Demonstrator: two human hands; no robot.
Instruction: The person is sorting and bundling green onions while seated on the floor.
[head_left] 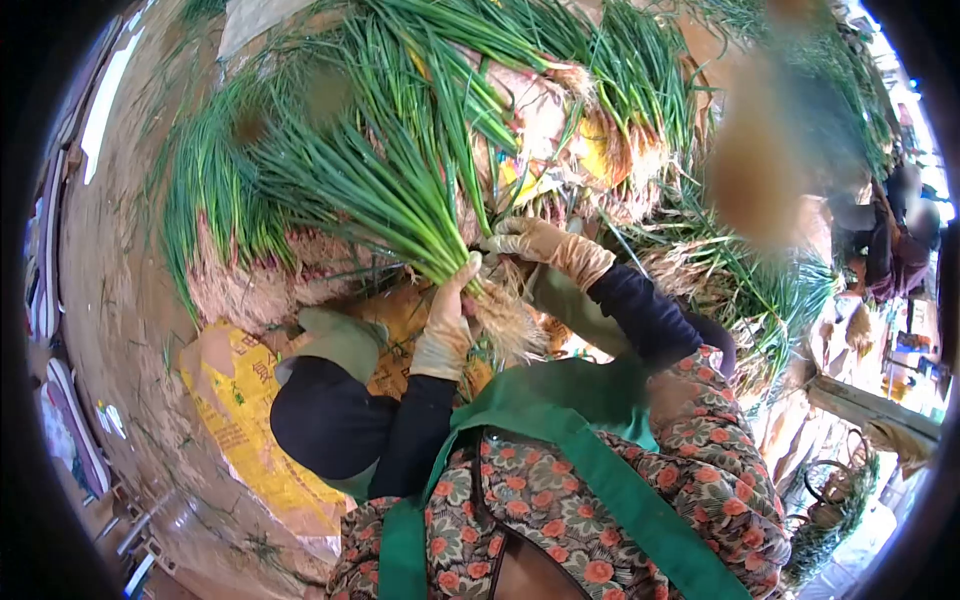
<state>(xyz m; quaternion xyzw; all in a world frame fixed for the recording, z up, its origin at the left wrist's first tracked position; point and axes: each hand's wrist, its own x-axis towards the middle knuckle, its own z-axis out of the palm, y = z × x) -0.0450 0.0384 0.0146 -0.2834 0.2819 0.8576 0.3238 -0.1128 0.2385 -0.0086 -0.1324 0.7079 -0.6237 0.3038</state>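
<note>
My left hand, in a pale glove, is closed around a bunch of green onions near its white base. The long leaves fan up and to the left, and the roots hang out at the lower right. My right hand, also gloved, is just right of the bunch. Its fingers are pinched together at the lower end of a green onion stalk; the fingertips are partly hidden.
Heaps of green onions with muddy roots lie ahead and at both sides. A yellow printed sack is on the muddy floor at left. At right are loose onions, a wooden beam and another person.
</note>
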